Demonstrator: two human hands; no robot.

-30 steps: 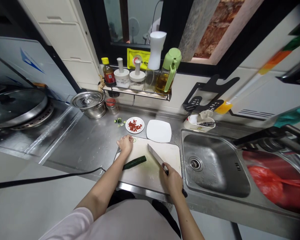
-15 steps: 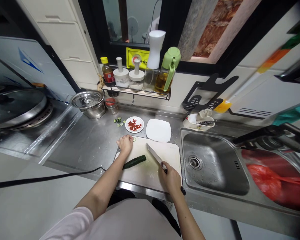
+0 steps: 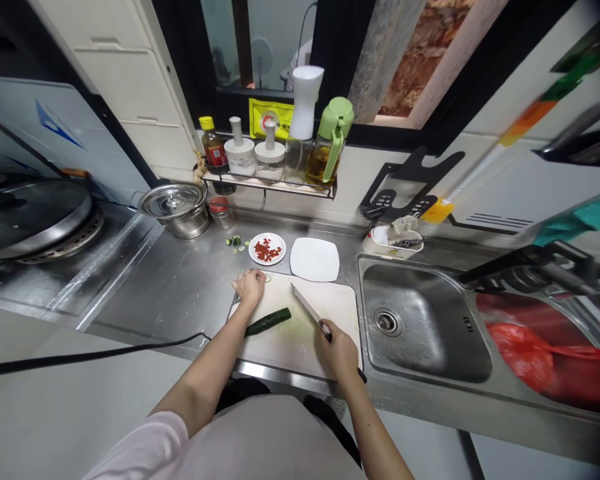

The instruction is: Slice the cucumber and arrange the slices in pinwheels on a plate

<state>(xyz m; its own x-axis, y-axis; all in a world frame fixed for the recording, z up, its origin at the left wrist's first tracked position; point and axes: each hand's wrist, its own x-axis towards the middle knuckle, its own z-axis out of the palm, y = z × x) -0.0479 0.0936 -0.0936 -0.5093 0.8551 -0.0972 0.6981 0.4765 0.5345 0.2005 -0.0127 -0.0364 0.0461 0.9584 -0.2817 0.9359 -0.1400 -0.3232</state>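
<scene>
My right hand (image 3: 339, 347) is wrapped round the handle of a kitchen knife (image 3: 305, 304), its blade angled up and left over the white cutting board (image 3: 330, 360). At the board's upper left edge, my left hand (image 3: 250, 287) has curled fingers pressed together. A pale cucumber slice (image 3: 267, 278) lies right at its fingertips; whether anything is pinched inside is hidden. A length of dark green cucumber (image 3: 269, 321) rests on the board beside my left forearm, which covers its left end.
Behind the board stand a plate of chopped red pieces (image 3: 276, 259), a white square plate (image 3: 314, 260) and several cucumber bits (image 3: 237, 241). A sink (image 3: 430, 333) is at right, a lidded steel pot (image 3: 185, 220) at left. A seasoning shelf (image 3: 275, 183) overhangs the back.
The view has shifted slightly. Both hands, the knife and the cucumber keep nearly the same places on the board.
</scene>
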